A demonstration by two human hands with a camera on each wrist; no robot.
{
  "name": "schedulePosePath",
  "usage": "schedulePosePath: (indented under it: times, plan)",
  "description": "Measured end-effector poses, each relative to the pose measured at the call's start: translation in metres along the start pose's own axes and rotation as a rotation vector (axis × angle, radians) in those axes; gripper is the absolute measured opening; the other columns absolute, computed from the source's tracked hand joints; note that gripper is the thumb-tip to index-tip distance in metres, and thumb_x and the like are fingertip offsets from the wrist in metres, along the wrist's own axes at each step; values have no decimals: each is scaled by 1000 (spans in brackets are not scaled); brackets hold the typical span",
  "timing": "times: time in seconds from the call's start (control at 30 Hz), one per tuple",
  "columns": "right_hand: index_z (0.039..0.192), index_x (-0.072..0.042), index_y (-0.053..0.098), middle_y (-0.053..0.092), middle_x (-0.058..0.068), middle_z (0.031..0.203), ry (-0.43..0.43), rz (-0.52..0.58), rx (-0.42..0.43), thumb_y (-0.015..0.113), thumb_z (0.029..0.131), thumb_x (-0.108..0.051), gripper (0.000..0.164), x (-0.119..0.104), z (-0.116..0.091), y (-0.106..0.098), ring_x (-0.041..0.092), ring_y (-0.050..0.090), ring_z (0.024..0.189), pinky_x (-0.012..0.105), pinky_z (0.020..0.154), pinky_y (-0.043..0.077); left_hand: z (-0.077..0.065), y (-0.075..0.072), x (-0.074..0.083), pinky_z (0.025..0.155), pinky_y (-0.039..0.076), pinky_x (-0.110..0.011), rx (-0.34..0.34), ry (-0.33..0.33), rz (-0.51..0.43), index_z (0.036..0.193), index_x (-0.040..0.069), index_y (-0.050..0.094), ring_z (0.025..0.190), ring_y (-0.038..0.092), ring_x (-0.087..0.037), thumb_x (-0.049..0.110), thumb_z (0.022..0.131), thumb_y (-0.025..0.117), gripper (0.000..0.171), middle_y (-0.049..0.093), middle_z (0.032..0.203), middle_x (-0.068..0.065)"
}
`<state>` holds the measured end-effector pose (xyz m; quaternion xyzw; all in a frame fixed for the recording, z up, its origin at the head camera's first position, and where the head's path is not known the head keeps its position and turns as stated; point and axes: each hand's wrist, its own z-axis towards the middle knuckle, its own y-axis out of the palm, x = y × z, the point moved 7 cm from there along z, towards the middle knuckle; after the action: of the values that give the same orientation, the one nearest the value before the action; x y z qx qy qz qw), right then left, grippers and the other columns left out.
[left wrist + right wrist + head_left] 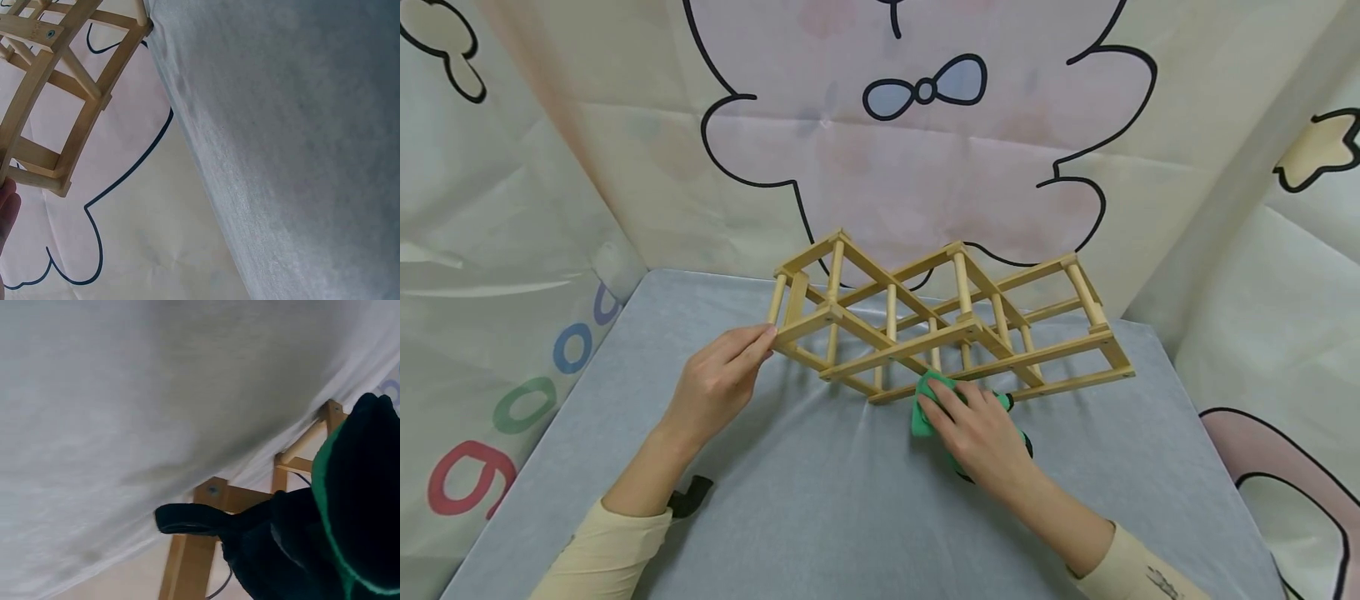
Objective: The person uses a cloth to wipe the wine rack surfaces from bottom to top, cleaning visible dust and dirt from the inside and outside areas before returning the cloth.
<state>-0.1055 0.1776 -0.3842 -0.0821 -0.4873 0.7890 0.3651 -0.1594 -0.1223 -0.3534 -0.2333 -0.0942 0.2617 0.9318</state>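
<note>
A folding wooden lattice rack [898, 346] of slats and round dowels stands spread across the far part of the table. My left hand [718, 379] pinches its left end, at the lower front corner. In the left wrist view, fingertips [7, 209] of that hand show beside a rack corner. My right hand [973, 429] grips a bunched green cloth [923, 421] with black parts, pressed against the lower front slat near the middle. The right wrist view shows the cloth's dark side and a black loop [190, 519] hanging in front of the rack.
A grey-blue cloth [820, 517] covers the table. Printed fabric [647, 150] hangs close behind the rack and along both sides. A small black piece [691, 497] shows beside the left sleeve.
</note>
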Motion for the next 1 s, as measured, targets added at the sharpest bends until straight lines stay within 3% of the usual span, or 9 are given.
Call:
schedulePosePath:
  times: [0.07, 0.13, 0.27, 0.33, 0.47, 0.6, 0.73, 1.0]
  plan:
    - [128, 1, 70, 66, 22, 133, 11, 1, -12, 63, 98, 4, 31, 3, -5, 0, 41, 65, 97, 49, 64, 58, 0, 0, 0, 76, 62, -46, 0, 2, 1, 127, -5, 72, 91, 73, -37, 11, 109, 58, 28, 74, 111, -21]
    - [128, 1, 70, 65, 22, 133, 14, -5, -21, 66, 90, 4, 39, 5, -10, 0, 42, 64, 98, 49, 62, 57, 0, 0, 0, 76, 62, -46, 0, 3, 3, 127, -5, 72, 91, 73, -37, 11, 109, 58, 28, 74, 110, -21]
    - [129, 1, 69, 65, 22, 134, 4, -21, -20, 47, 106, 2, 32, 9, -15, -3, 43, 65, 99, 49, 61, 56, 1, 0, 0, 76, 62, -46, 5, 3, 7, 126, -5, 73, 91, 73, -37, 12, 109, 57, 29, 74, 110, -21]
    - [130, 1, 69, 64, 23, 134, 8, -19, -23, 32, 114, -1, 40, 11, -17, -6, 42, 64, 99, 48, 62, 55, 1, 0, 0, 75, 62, -47, 8, 1, 5, 126, -4, 73, 90, 73, -38, 13, 109, 57, 29, 74, 110, -21]
    - [130, 1, 68, 65, 22, 134, 30, -23, -35, 20, 116, -8, 51, 19, -21, -14, 42, 63, 97, 49, 66, 57, 1, -1, 0, 75, 62, -47, 9, 2, 7, 126, -4, 73, 90, 73, -37, 12, 109, 58, 28, 74, 110, -21]
    - [128, 0, 70, 66, 21, 132, 37, -39, 2, 27, 116, -12, 46, 27, -23, -24, 41, 63, 97, 49, 72, 58, 1, 0, 0, 76, 62, -46, 7, -2, 7, 126, -4, 73, 90, 73, -37, 12, 109, 58, 28, 74, 110, -21]
    - [124, 1, 72, 69, 22, 126, 22, -43, 107, 35, 116, -11, 40, 32, -25, -35, 42, 64, 92, 50, 72, 58, 1, 0, 0, 76, 62, -46, 4, -7, 0, 127, -3, 73, 91, 73, -37, 13, 109, 58, 28, 74, 111, -20]
    - [116, 4, 75, 72, 26, 117, 25, -63, 268, 47, 113, -11, 32, 42, -30, -54, 45, 64, 84, 54, 62, 57, 1, -1, 0, 75, 62, -46, 11, -4, 0, 126, -3, 73, 90, 73, -37, 13, 108, 59, 28, 74, 110, -21]
